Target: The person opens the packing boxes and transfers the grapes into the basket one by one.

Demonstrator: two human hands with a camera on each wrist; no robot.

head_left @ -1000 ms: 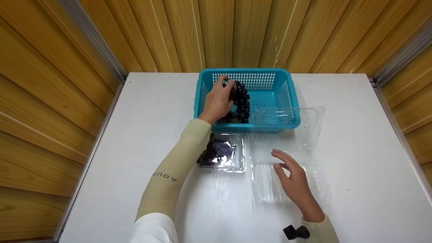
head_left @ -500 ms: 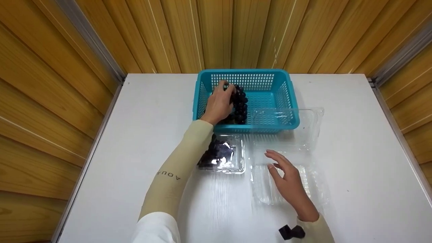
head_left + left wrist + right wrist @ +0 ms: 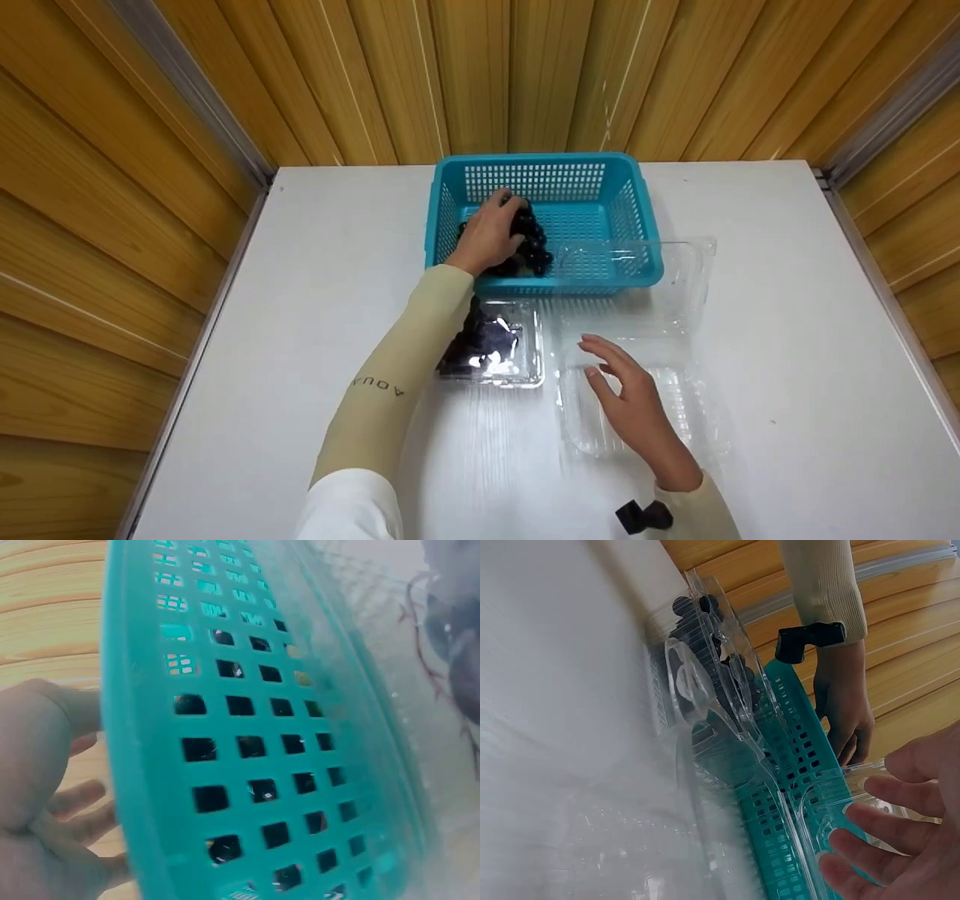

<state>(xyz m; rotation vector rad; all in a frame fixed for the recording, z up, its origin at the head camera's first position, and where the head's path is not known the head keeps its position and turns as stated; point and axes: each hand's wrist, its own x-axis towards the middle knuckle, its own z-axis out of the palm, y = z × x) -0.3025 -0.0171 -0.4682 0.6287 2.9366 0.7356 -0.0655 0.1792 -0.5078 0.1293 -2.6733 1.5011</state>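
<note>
In the head view, my left hand (image 3: pixel 486 236) reaches into a teal plastic basket (image 3: pixel 651 225). Its curled fingers hold the upper part of a bunch of dark grapes (image 3: pixel 537 251); the fingertips are hidden among them. Through the basket's holes in the left wrist view, more dark grapes show beside that hand. My right hand (image 3: pixel 634 405) hovers above the base of an open, hinged clear plastic container (image 3: pixel 583 431). Its fingers are loosely bent, thumb apart, with nothing between them. The container's raised lid (image 3: pixel 686 289) overlaps the basket's front right corner.
A clear plastic box (image 3: pixel 529 367) of dark grapes stands left of the open container, partly covered by the left sleeve. Everything sits on a white table (image 3: pixel 810 360). Wood-patterned panels (image 3: pixel 480 82) close off the back and sides.
The left hand has come slightly lower and nearer within the basket, and the far end of the grape bunch has moved with it. The right hand has shifted a little left.
</note>
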